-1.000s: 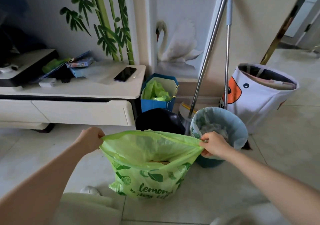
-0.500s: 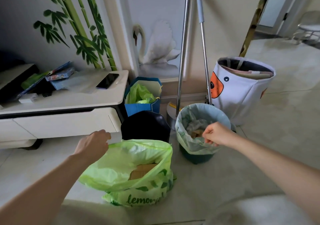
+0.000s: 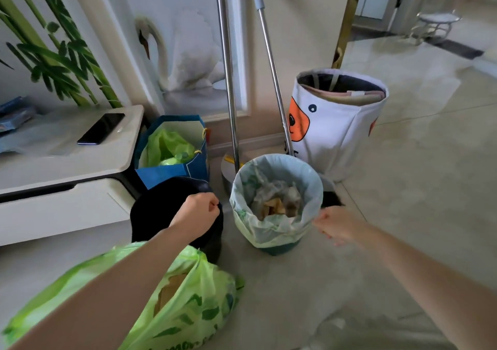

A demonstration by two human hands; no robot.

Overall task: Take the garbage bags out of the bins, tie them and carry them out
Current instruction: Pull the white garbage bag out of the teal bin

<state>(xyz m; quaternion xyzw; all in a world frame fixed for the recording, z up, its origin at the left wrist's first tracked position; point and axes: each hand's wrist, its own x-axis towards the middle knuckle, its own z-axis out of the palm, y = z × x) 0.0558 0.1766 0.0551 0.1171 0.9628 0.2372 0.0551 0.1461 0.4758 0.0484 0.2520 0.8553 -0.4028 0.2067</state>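
Observation:
A small round bin with a pale blue-green liner point(image 3: 271, 231) stands on the floor, holding crumpled paper and brown scraps. My right hand point(image 3: 336, 224) is at the liner's right rim with curled fingers. It is blurred, and I cannot tell whether it grips the plastic. My left hand point(image 3: 196, 212) hovers left of that bin, over a black bin point(image 3: 153, 209), fingers closed on nothing visible. A green printed garbage bag point(image 3: 193, 301) lies slumped and open on the floor under my left forearm, with cardboard inside.
A blue paper bag point(image 3: 172, 173) with green plastic inside stands by the white cabinet point(image 3: 67, 201), which carries a phone point(image 3: 102, 128). Two metal mop poles point(image 3: 228, 80) lean on the wall. A white fabric basket point(image 3: 338, 126) stands behind the bin. A doorway opens at the far right.
Both hands let go of the green bag, which sank to the floor. My right hand moved to the lined bin's right rim; my left hand moved up over the black bin.

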